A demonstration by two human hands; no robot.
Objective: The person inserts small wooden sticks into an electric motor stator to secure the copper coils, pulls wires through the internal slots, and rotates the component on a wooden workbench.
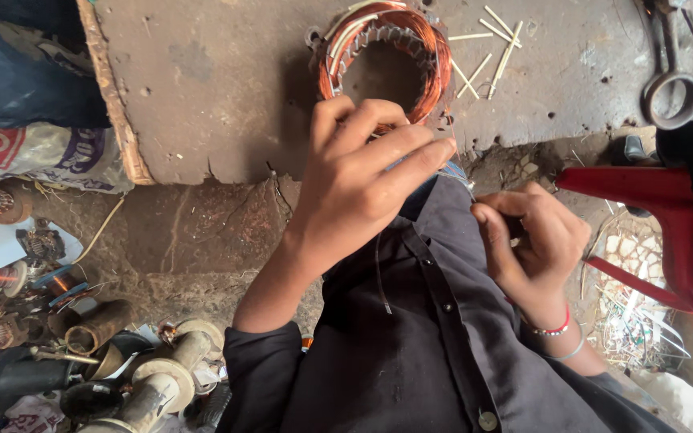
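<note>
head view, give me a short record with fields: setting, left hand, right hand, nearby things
setting: worn workbench above a dirt floor
left hand: left hand rests on the rim of a copper-wound motor stator
right hand: right hand pinches thin wire leads, grip closed
nearby things: scissors and thin sticks on the bench; red plastic stool at right; old spools and motor parts on the floor

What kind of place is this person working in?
Probably a small motor-rewinding repair shop. The hands work at a copper-wound stator coil on a worn slab, scissors lie nearby, and old motor parts are heaped on the ground.
</note>
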